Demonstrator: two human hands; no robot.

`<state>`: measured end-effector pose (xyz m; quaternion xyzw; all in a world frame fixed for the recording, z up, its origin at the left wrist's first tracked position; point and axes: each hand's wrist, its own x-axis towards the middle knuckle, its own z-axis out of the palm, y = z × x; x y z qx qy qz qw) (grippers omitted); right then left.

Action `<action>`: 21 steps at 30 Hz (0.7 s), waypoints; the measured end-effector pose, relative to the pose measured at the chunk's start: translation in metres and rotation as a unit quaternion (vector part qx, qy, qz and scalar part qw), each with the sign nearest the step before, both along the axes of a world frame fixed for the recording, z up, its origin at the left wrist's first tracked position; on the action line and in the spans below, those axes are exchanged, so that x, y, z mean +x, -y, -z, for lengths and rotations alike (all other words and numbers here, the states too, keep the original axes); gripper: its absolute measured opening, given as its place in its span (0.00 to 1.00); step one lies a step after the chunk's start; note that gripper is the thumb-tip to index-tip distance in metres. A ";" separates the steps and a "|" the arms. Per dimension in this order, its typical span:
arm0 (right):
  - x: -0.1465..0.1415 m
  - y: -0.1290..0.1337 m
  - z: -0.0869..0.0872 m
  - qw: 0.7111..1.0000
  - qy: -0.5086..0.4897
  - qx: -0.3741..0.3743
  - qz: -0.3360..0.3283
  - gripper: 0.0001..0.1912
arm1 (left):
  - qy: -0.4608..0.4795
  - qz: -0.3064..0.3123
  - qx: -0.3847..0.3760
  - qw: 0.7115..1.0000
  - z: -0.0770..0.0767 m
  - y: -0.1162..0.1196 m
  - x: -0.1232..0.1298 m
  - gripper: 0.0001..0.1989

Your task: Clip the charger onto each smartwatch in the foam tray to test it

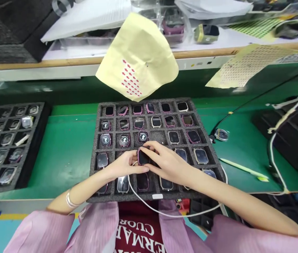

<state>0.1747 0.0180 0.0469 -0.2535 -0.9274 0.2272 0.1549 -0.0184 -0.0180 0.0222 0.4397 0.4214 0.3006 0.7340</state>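
A black foam tray divided into compartments lies on the green bench in front of me, with watch cases in most of them. Above its lower middle, my left hand grips a purple-framed watch by its left side. The fingers of my right hand close on the right and top edges of the same watch. Its dark screen faces up. A white cable runs from beside my left fingers, loops below the tray and rises on the right. Some watches on the tray's left side have lit faces.
Another foam tray of watches sits at the left. A green pen and a small round item lie right of the middle tray. Yellow paper hangs from the shelf edge; dark boxes stand at the right.
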 end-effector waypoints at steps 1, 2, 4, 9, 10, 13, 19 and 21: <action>-0.001 -0.001 0.000 1.000 0.008 0.011 0.000 0.19 | 0.003 -0.002 0.001 1.000 0.000 0.000 0.001 0.20; -0.002 -0.002 0.000 1.000 0.013 0.020 -0.001 0.19 | 0.001 -0.006 0.002 1.000 0.001 0.001 0.002 0.20; -0.003 -0.004 0.002 0.999 0.021 0.028 -0.004 0.20 | -0.007 -0.024 0.007 1.000 0.003 0.001 0.004 0.18; -0.003 -0.012 0.013 1.000 -0.009 0.005 -0.018 0.21 | -0.006 -0.056 0.011 0.998 0.008 0.003 0.007 0.17; -0.002 -0.013 0.015 1.000 -0.021 0.000 -0.022 0.21 | -0.003 -0.056 0.011 0.998 0.008 0.004 0.006 0.16; 0.001 -0.015 0.020 0.998 -0.055 -0.002 -0.028 0.23 | 0.004 -0.050 0.000 0.999 0.005 0.004 0.005 0.16; 0.003 -0.012 0.017 0.997 -0.062 -0.004 -0.037 0.24 | -0.007 -0.037 -0.010 0.999 -0.001 0.002 0.006 0.17; 0.003 -0.011 0.015 0.998 -0.042 0.013 -0.035 0.23 | -0.032 -0.037 -0.010 0.999 -0.001 0.001 0.006 0.18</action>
